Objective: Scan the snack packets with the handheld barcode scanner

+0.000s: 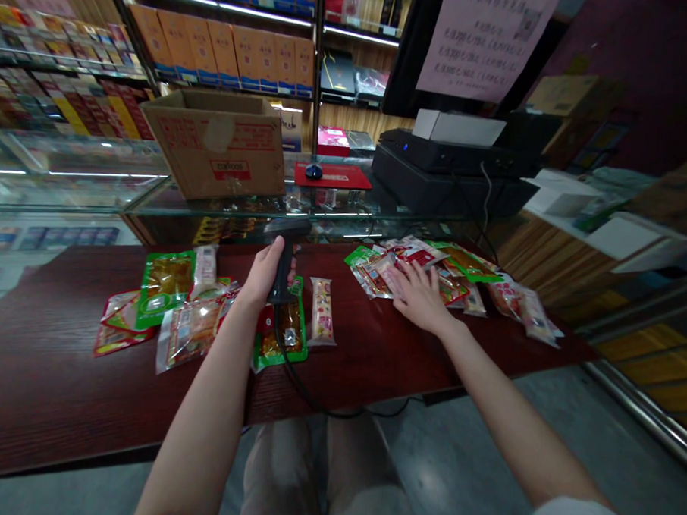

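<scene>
My left hand (268, 270) is wrapped round the handle of a black barcode scanner (283, 271), its head pointing away from me and its cable trailing over the table edge. Beneath the scanner lies a green-edged snack packet (293, 343), partly covered by my hand. Just to its right is a slim wrapped snack bar (321, 311). My right hand (422, 296) rests with fingers spread on a heap of snack packets (372, 275), touching a small pinkish packet (392, 276). More packets, among them a green-edged one (167, 284), lie left of my left arm.
The dark red wooden table (58, 376) runs across in front of me. Behind it stand a glass counter with an open cardboard box (219, 153), a mouse (313, 171) on a red mat (345, 178), and a black machine (431, 170). Stocked shelves rise at the back.
</scene>
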Demonstrator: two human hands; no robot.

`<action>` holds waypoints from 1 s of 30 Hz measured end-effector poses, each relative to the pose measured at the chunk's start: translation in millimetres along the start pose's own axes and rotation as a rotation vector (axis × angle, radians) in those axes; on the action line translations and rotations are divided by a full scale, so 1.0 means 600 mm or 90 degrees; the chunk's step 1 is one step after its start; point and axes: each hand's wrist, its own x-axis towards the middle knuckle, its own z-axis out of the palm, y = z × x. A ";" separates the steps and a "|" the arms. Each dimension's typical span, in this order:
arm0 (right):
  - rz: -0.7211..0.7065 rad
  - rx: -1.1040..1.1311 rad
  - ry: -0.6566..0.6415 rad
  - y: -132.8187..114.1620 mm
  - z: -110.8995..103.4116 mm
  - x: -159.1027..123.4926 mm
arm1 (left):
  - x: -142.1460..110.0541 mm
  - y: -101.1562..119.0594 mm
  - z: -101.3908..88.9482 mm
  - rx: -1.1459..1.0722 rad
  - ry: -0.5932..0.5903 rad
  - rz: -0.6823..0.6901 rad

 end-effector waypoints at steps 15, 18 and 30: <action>-0.084 0.150 0.021 -0.123 -0.039 0.043 | -0.003 0.011 -0.004 0.010 0.007 -0.001; 0.000 0.262 -0.096 -0.177 -0.040 0.071 | -0.011 0.029 -0.025 0.037 0.003 -0.045; 0.102 0.396 -0.166 -0.186 -0.010 0.119 | -0.011 0.039 -0.071 0.042 0.021 -0.104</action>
